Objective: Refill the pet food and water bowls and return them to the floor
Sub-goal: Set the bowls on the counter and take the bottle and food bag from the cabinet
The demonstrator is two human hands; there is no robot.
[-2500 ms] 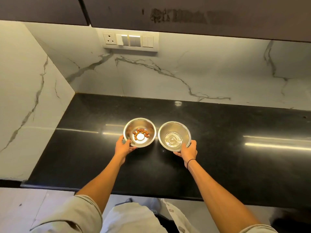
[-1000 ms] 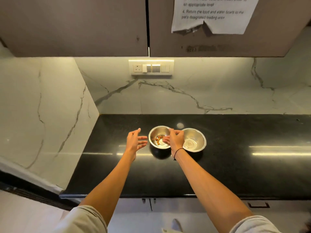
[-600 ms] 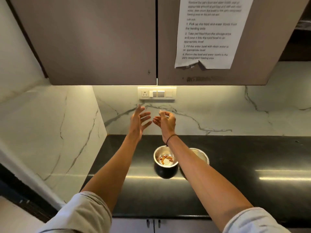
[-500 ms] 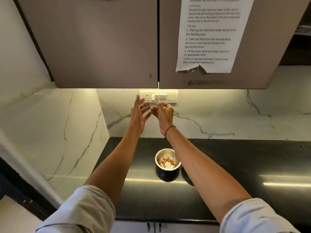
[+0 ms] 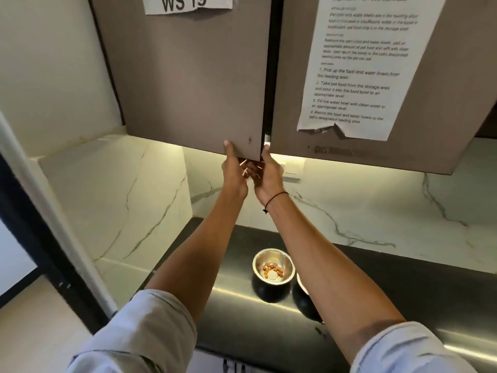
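A steel food bowl (image 5: 273,267) with a few orange kibble pieces stands on the black counter (image 5: 376,286). Just to its right, the water bowl (image 5: 300,285) shows only as a sliver of rim behind my right forearm. Both my hands are raised to the wall cupboard. My left hand (image 5: 233,168) grips the bottom right corner of the left cupboard door (image 5: 188,76), thumb on its face. My right hand (image 5: 269,172) grips the bottom left corner of the right cupboard door (image 5: 349,152). A dark gap shows between the two doors.
An instruction sheet (image 5: 357,65) is taped to the right door and a "WS 19" label (image 5: 188,4) to the left one. A switch plate (image 5: 291,169) sits on the marble backsplash behind my hands. A marble side wall (image 5: 107,197) closes the counter's left end.
Both hands have risen from in front of the switch plate to the cupboard doors' lower corners and taken hold. The doors have parted slightly. My view has tilted upward.
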